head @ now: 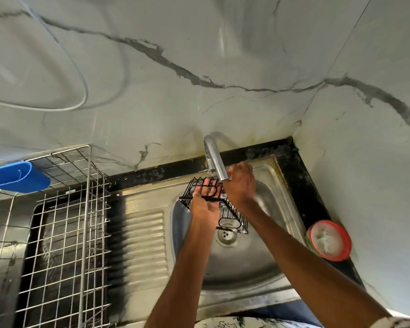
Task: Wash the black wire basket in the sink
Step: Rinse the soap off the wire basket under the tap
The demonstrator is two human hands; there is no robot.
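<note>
Left hand is gripping the black wire basket by its near rim, fingers curling through the wires. Right hand is sitting at the basket's far end, just under the tap spout; blurred, grip unclear. Basket is hanging tilted over the steel sink, above the drain. Wire dish rack with blue cup standing left; red-rimmed tub sitting right.

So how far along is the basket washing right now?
Done: black wire basket is over the sink, under the faucet. In hand: left hand holds it; right hand, blurred, is at its far end. Left: the wash itself; no water or suds show clearly.
</note>
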